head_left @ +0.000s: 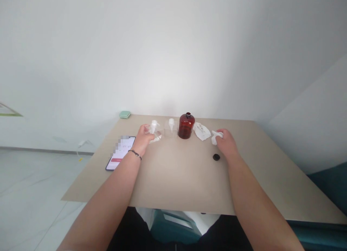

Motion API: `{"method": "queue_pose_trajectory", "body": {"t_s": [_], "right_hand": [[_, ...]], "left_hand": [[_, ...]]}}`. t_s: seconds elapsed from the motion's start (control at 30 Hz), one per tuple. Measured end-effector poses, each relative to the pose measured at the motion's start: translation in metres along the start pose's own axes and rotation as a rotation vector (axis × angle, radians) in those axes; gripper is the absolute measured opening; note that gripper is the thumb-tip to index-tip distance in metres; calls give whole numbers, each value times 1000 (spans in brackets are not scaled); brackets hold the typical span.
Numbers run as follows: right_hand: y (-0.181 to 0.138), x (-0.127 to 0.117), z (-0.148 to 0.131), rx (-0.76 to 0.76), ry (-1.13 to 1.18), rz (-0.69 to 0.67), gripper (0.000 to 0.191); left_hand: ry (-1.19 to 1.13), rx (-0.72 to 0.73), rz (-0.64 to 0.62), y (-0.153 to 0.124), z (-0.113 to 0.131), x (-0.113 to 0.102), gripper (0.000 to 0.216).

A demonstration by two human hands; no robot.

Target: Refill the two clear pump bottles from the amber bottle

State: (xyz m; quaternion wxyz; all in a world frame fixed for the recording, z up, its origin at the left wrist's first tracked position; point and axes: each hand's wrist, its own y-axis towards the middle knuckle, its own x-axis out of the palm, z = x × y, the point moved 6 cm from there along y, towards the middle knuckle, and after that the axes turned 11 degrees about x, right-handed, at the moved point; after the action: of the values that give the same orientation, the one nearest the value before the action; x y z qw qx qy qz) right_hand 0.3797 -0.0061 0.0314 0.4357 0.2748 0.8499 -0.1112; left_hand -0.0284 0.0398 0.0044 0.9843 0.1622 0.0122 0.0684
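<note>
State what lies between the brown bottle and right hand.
Head view: a spread white tissue lies there, then the crumpled tissue the right hand holds.

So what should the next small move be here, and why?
Probably the right hand should carry its crumpled tissue toward the clear bottle, passing in front of the brown bottle. The left hand has a grip on the clear bottle, the tissue is in hand, and the uncapped brown bottle stands between them.

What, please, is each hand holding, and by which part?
The left hand grips a clear container by its left side; the right hand pinches a crumpled tissue by its right end.
</note>
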Motion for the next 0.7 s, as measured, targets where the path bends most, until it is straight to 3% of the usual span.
{"method": "queue_pose_trajectory", "body": {"t_s": [0.3,0.7], "right_hand": [[12,-2,14,67,-123,24,32],[18,7,10,48,-240,52,36]], "left_hand": [[-124,-67,-213,29,10,7,47],[-96,-39,-294,47,-4,16,59]]}}
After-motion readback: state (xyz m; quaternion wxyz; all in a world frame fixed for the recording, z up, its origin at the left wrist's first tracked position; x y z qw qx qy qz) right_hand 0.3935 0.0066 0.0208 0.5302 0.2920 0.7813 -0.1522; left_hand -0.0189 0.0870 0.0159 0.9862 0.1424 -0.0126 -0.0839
